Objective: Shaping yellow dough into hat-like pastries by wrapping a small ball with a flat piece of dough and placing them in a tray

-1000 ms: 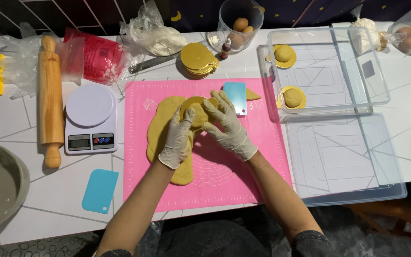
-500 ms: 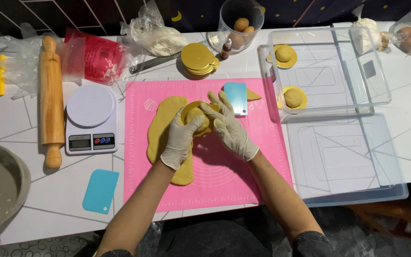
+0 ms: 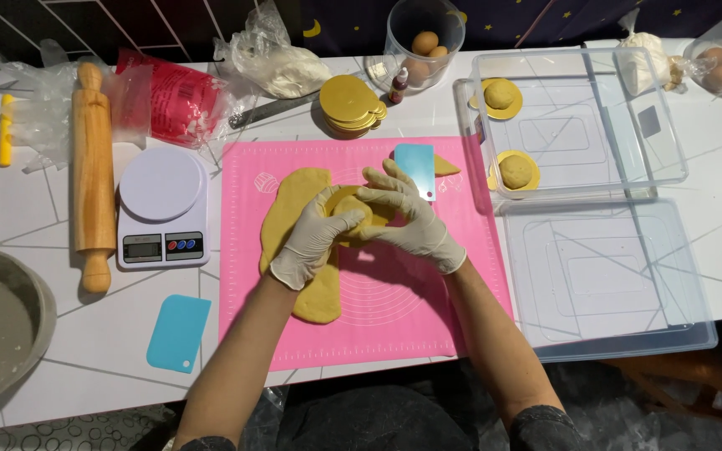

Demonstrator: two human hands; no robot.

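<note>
Left hand point(image 3: 315, 242) and right hand point(image 3: 407, 219), both gloved, fingers curled shut around small dough piece point(image 3: 351, 209), held just above rolled dough sheet point(image 3: 298, 242) on pink mat point(image 3: 361, 317). Risks: uneven squeeze likely tears dough; sticking to gloves; piece dropped onto sheet and fused. Blue scraper point(image 3: 416, 169) near right fingertips, easily nudged.

The left hand point(image 3: 315, 242) and right hand point(image 3: 411, 221) wore thin whitish disposable gloves reaching the wrists. Forearms behind them were bare; dark sleeves began near the elbows.
</note>
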